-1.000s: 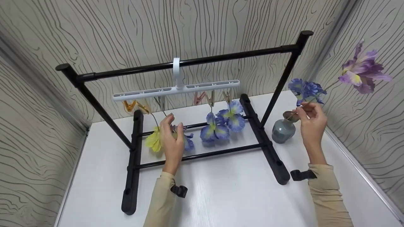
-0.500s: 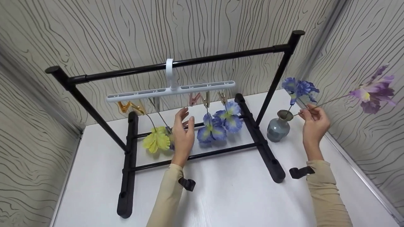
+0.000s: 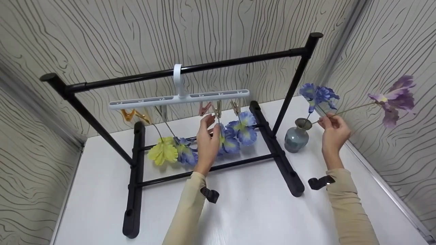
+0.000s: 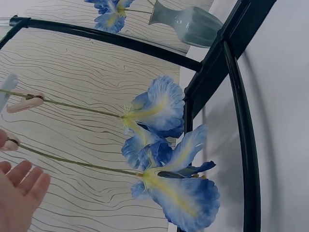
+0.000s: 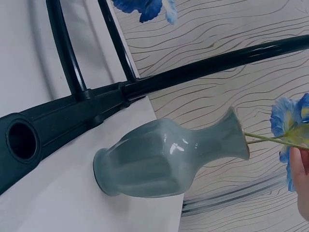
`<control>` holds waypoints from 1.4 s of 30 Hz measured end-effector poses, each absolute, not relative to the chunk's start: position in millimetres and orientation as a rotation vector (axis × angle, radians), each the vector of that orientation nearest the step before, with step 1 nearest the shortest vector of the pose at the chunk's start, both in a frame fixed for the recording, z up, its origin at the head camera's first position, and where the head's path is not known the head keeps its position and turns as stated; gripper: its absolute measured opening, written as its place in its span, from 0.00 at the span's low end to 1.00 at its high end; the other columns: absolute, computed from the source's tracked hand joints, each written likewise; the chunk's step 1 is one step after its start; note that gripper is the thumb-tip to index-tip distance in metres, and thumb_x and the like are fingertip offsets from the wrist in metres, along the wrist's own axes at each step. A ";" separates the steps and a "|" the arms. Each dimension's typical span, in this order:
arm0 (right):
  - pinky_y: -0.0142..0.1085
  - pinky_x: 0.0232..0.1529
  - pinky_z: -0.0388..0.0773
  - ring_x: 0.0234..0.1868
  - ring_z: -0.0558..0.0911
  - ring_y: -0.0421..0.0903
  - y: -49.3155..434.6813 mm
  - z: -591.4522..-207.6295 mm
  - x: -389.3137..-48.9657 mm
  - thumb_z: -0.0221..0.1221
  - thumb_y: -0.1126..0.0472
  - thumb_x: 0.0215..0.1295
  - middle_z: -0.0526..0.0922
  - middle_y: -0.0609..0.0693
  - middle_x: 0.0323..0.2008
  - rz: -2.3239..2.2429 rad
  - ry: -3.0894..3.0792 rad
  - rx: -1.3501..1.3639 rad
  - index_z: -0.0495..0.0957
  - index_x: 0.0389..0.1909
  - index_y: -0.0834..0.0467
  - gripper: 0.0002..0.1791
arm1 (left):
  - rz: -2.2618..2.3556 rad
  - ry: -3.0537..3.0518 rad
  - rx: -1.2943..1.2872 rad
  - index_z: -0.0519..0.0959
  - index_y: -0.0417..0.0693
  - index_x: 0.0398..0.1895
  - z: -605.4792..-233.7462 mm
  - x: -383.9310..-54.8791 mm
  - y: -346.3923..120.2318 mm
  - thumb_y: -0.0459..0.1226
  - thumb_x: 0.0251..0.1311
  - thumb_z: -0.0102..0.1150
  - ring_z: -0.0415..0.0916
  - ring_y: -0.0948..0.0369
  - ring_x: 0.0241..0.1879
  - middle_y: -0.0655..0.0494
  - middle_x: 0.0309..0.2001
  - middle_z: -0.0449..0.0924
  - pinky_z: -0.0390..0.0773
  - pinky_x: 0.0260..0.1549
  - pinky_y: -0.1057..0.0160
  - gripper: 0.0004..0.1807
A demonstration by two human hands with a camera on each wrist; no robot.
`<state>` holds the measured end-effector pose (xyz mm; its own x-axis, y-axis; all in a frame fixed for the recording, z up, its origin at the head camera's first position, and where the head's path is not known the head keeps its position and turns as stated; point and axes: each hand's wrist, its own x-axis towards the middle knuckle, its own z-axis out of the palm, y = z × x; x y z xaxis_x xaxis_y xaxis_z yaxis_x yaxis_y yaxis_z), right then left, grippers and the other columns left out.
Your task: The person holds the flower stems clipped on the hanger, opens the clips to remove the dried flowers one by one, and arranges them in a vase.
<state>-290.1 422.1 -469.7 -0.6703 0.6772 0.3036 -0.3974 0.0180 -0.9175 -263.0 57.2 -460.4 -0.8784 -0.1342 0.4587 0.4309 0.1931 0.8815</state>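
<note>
My left hand (image 3: pixel 207 144) is raised in front of the hanging blue flowers, its fingers loosely bent beside a beige clothespin (image 3: pixel 218 109). In the left wrist view the fingertips are near that clothespin; contact is unclear. A blue iris (image 4: pixel 178 188) hangs from it by its stem, with another blue iris (image 4: pixel 154 108) alongside. My right hand (image 3: pixel 335 132) pinches the thin stem of a purple iris (image 3: pixel 395 98), which leans out to the right. The stem's lower end is at the mouth of a grey-green vase (image 5: pixel 154 159). A blue iris (image 3: pixel 318 97) stands in the vase.
A white hanger (image 3: pixel 146 102) hooks over the black rack's top bar (image 3: pixel 238 62). On its left side hang a yellow flower (image 3: pixel 162 151) and a blue-violet flower (image 3: pixel 186 152). A pink clothespin (image 3: pixel 204 108) and an orange clothespin (image 3: pixel 127 115) hold nothing. Patterned walls stand close behind and alongside.
My left hand has moved right, from the yellow and blue-violet flowers to the hanging blue irises. The purple iris in my right hand has tilted lower to the right.
</note>
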 end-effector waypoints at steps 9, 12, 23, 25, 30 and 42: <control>0.28 0.41 0.84 0.32 0.86 0.38 414.0 -473.7 -294.1 0.61 0.71 0.73 0.84 0.46 0.29 1.695 -1.653 -0.282 0.79 0.43 0.76 0.09 | -1.757 -2.039 -0.290 0.70 0.35 0.67 -455.6 -263.6 66.7 0.33 0.77 0.51 0.79 0.50 0.58 0.40 0.58 0.80 0.82 0.54 0.54 0.19; 0.29 0.41 0.85 0.32 0.86 0.39 411.1 -474.2 -295.0 0.62 0.73 0.70 0.83 0.47 0.29 1.721 -1.600 -0.280 0.79 0.39 0.70 0.02 | -1.775 -2.033 -0.294 0.70 0.34 0.66 -454.8 -264.7 69.6 0.32 0.77 0.51 0.79 0.49 0.59 0.39 0.58 0.80 0.82 0.54 0.54 0.18; 0.30 0.38 0.85 0.30 0.86 0.42 399.8 -474.2 -294.3 0.63 0.78 0.65 0.82 0.51 0.28 1.753 -1.362 -0.230 0.79 0.33 0.66 0.06 | -1.744 -2.002 -0.280 0.74 0.32 0.58 -455.9 -266.5 72.5 0.29 0.76 0.51 0.82 0.47 0.52 0.39 0.50 0.82 0.83 0.52 0.53 0.13; 0.30 0.38 0.85 0.30 0.86 0.42 398.9 -474.4 -295.0 0.63 0.79 0.64 0.82 0.52 0.28 1.768 -1.307 -0.239 0.79 0.31 0.67 0.07 | -1.728 -1.998 -0.284 0.75 0.32 0.55 -456.0 -266.1 72.9 0.28 0.76 0.52 0.82 0.48 0.50 0.40 0.48 0.82 0.84 0.50 0.53 0.10; 0.30 0.38 0.85 0.29 0.85 0.43 400.5 -478.2 -296.7 0.62 0.80 0.63 0.81 0.53 0.28 1.813 -1.228 -0.289 0.78 0.29 0.66 0.08 | -1.667 -2.000 -0.292 0.77 0.33 0.47 -456.8 -265.9 73.6 0.28 0.75 0.54 0.83 0.51 0.44 0.42 0.42 0.82 0.85 0.46 0.56 0.05; 0.31 0.36 0.85 0.25 0.85 0.43 404.9 -485.4 -296.2 0.63 0.77 0.67 0.84 0.53 0.23 1.890 -1.125 -0.361 0.79 0.28 0.65 0.09 | -1.644 -2.009 -0.267 0.78 0.34 0.42 -460.2 -267.1 74.5 0.27 0.72 0.57 0.82 0.51 0.40 0.44 0.38 0.82 0.86 0.43 0.57 0.02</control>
<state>-296.2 404.9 -485.4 -0.5697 0.8024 0.1775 -0.5386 -0.2014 -0.8181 -267.1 74.5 -460.2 -0.8421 -0.1730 0.5108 0.4665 0.2416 0.8509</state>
